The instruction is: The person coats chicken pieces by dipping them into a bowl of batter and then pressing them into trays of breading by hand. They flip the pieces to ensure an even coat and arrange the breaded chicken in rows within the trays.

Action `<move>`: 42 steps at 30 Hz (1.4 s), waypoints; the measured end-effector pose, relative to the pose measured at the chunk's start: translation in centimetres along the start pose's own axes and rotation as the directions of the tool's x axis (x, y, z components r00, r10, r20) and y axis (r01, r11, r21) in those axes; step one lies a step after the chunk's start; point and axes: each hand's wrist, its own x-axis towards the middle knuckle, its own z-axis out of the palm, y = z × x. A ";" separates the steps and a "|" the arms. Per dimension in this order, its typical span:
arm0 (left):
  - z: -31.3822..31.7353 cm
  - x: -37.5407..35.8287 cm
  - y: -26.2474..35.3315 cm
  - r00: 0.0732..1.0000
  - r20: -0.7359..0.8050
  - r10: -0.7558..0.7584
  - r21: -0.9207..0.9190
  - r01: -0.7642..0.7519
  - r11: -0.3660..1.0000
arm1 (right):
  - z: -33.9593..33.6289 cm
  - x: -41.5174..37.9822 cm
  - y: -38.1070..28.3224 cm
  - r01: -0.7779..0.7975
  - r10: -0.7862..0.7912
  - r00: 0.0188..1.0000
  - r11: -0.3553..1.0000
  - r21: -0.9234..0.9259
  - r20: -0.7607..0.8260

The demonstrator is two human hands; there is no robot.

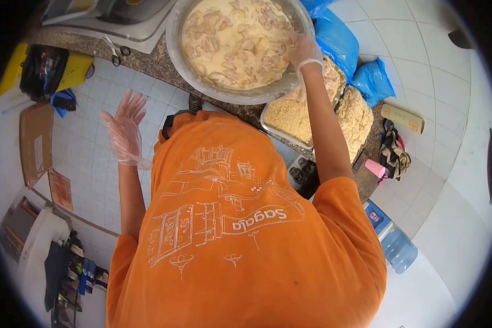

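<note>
A large metal bowl [224,97] holds creamy batter with several pale raw meat pieces [246,46], which look like chicken. My right hand [305,52], in a clear plastic glove, reaches over the bowl's right rim. Its fingers curl down at the batter, and what they hold is hidden. Off to the left, my left hand [127,126] is raised above the floor, also in a clear glove. Its fingers are spread, holding nothing. Under my right forearm is a tray of yellowish crumbs [290,117], with more crumb coating [354,117] heaped beside it.
Scissors [115,50] lie on the granite counter [147,64], left of the bowl and near the sink [131,19]. Blue plastic bags [336,41] stand behind the crumbs. A pink cup [374,168] sits at the right. A cardboard box [36,142] leans at far left.
</note>
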 end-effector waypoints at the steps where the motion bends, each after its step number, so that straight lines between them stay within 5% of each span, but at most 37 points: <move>1: 0.2 0.0 -0.1 1.000 0.001 0.000 0.000 0.000 1.000 | -0.2 -0.7 -0.2 -0.064 0.036 0.992 0.969 -0.237 -0.118; 5: 0.6 -0.4 -0.4 1.000 0.003 -0.015 0.007 0.015 1.000 | 0.6 -1.1 -2.4 -0.019 0.014 1.000 0.961 -0.274 -0.020; 7: 1.0 -0.3 -0.4 1.000 0.018 -0.022 -0.002 0.022 1.000 | 1.5 0.0 -3.4 -0.153 0.228 0.962 0.903 -0.402 0.147; 14: 1.2 -0.5 0.2 1.000 -0.017 0.003 0.031 -0.003 1.000 | 5.4 2.0 -4.6 -0.255 0.278 0.959 0.935 -0.246 0.061; 19: -0.8 -0.5 0.0 0.997 -0.074 0.002 0.021 0.000 1.000 | 0.0 0.1 -3.9 -0.330 0.297 0.944 0.880 0.343 0.146; 20: -1.1 -0.5 0.0 0.997 -0.078 0.000 0.023 0.002 1.000 | -0.1 0.2 -3.1 -0.329 0.295 0.944 0.880 0.342 0.148; 23: -1.1 0.0 0.0 0.997 -0.072 -0.006 0.012 0.007 1.000 | 0.2 -0.2 -2.9 -0.206 0.209 0.978 0.950 0.235 0.012; 25: -1.2 0.4 0.1 0.998 -0.066 -0.008 0.004 0.009 1.000 | 1.4 -1.0 -4.2 0.056 -0.053 0.998 0.987 0.153 -0.022; 26: -1.3 0.6 0.3 1.000 -0.020 -0.009 -0.001 0.009 1.000 | 1.6 -0.9 -4.3 0.054 -0.051 0.998 0.986 0.156 -0.022; 28: -1.4 0.8 0.6 1.000 0.025 -0.011 -0.006 0.011 1.000 | 2.2 -0.4 -4.2 -0.069 -0.028 0.981 0.878 0.474 0.194; 32: -1.6 1.2 1.0 1.000 -0.002 0.008 0.033 -0.008 0.999 | 2.5 1.8 -2.5 -0.148 0.132 0.985 0.978 0.150 0.110; 34: -1.8 1.4 1.0 1.000 -0.025 0.003 0.030 -0.002 1.000 | 3.3 2.8 -2.6 -0.001 0.076 0.976 0.940 -0.342 0.206; 38: -1.7 1.6 1.0 1.000 -0.006 0.001 0.025 -0.001 1.000 | 8.3 3.1 -3.7 -0.144 0.167 0.984 0.949 -0.281 0.060; 42: -1.1 1.4 1.2 1.000 0.018 0.003 0.034 -0.004 0.999 | 6.0 2.3 -4.3 -0.194 0.193 0.952 0.981 -0.022 0.238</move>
